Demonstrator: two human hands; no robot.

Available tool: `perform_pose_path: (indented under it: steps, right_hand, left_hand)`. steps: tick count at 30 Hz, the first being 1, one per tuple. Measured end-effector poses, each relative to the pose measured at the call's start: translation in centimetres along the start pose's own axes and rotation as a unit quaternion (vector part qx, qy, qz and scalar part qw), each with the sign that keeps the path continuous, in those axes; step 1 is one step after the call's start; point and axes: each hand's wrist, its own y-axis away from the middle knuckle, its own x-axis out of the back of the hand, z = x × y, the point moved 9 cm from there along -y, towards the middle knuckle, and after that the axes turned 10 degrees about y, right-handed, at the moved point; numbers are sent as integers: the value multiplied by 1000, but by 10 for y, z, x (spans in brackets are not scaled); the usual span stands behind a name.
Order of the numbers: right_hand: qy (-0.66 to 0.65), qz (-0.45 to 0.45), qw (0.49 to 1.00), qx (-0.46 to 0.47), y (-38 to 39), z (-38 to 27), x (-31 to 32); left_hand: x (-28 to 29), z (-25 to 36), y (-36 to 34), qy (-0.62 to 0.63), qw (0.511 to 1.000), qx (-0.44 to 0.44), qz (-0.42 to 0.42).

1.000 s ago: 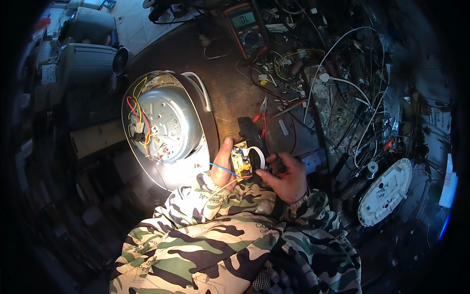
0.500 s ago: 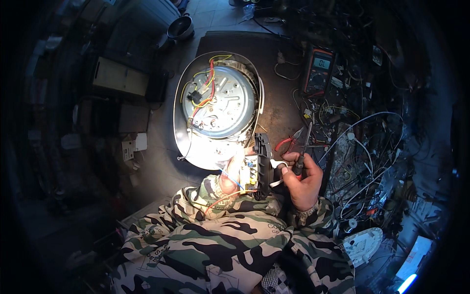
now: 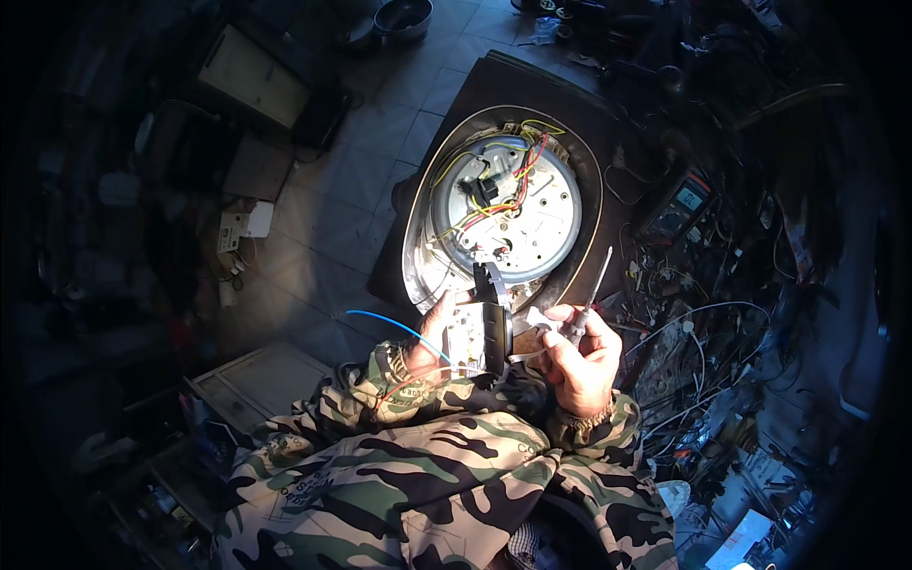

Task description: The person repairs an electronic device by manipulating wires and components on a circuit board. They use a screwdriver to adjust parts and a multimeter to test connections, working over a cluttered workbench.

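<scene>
My left hand is closed around the edge of a circuit board set in a black plastic housing. A blue wire and an orange-red wire trail from the board to the left. My right hand grips a screwdriver, its shaft pointing up and away. A small white piece sits at the same hand's fingertips, and a pale flat cable runs from there to the housing. Just beyond, an oval appliance shell lies open, showing a round metal base with red and yellow wires.
The shell rests on a dark board or low table. To the right, a multimeter lies among tangled wires and small parts. A pale cable loops over this clutter. On the tiled floor at the far side stands a dark pan.
The view has turned, so the shell and multimeter appear farther right and tilted. The blue wire now sticks out farther left. Both hands keep their holds.
</scene>
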Motion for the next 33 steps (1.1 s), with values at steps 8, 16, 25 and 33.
perform_pose_path:
  steps: [8, 16, 25, 33]
  right_hand:
    - [27, 23, 999, -24, -6, 13, -23]
    - [59, 126, 990, 31, -1, -4, -14]
    - [127, 204, 969, 62, 12, 1, -1]
    - [139, 188, 969, 76, 20, -3, -26]
  left_hand:
    - [28, 13, 14, -65, 995, 53, 47]
    - [47, 28, 13, -140, 989, 34, 24]
    - [6, 50, 31, -148, 988, 39, -26]
    - [28, 61, 49, -218, 973, 70, -21]
